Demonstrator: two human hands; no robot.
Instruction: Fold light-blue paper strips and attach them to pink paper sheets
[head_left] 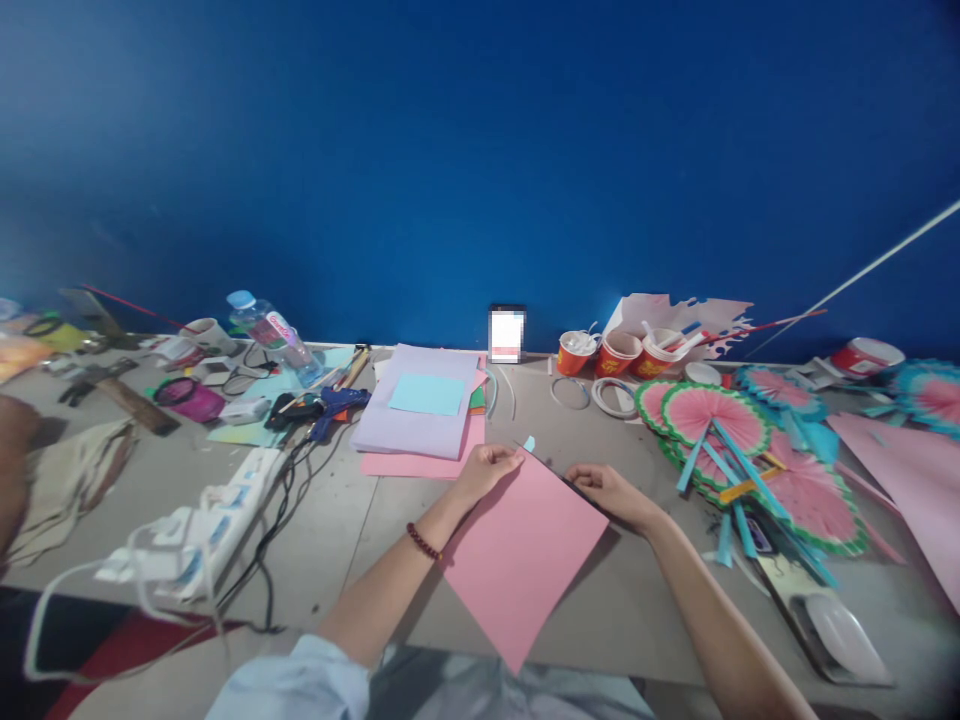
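A square pink sheet of paper [525,560] is turned cornerwise in front of me, its lowest corner toward my lap. My left hand [491,470] is closed on its top corner, thumb and fingers pinching the paper. Along the upper right edge runs a thin dark line. My right hand [604,492] is at that edge, fingers curled around something dark and narrow that I cannot make out. A small light-blue scrap [529,443] shows just beyond the top corner.
Lilac sheets [375,425] with a blue sheet [427,394] lie behind my left hand. At left are a power strip [225,515], cables, a blue glue gun [337,405], a hammer [131,395] and a bottle [274,335]. Paper fans [716,415], red cups [619,352] and a mouse [844,630] are at right.
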